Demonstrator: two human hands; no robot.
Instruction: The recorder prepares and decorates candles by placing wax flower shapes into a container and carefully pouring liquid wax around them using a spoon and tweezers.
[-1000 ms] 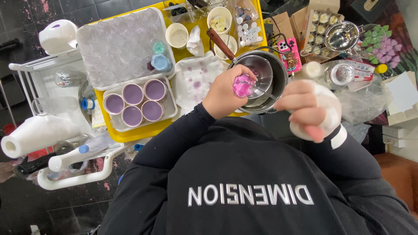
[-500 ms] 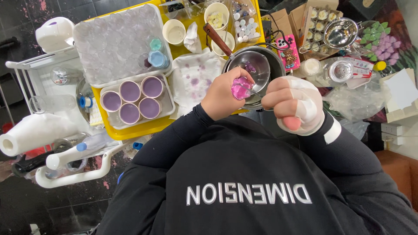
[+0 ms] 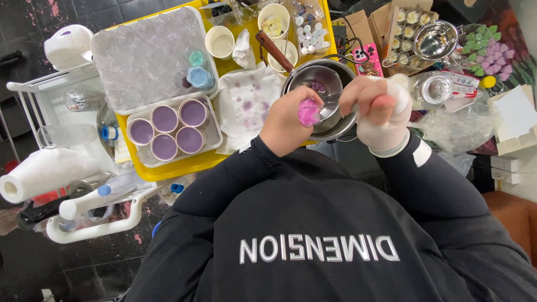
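while fingers [image 3: 291, 112] hide pink cup [image 3: 308, 112]

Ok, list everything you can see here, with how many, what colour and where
small pink cup: one, pink, in the left hand over the pot
steel pot: one, silver with brown handle, centre, purple bits inside
filled cups: four, lilac, in a white tray left of centre
yellow tray: one, yellow, under the cups
stained paper towel: one, white with purple spots, left of the pot
clear mould sheet: one, clear, upper left
steel bowl: one, silver, upper right
paper roll: one, white, far left
left hand: holds the pink cup
right hand: wrapped in white, beside the cup above the pot
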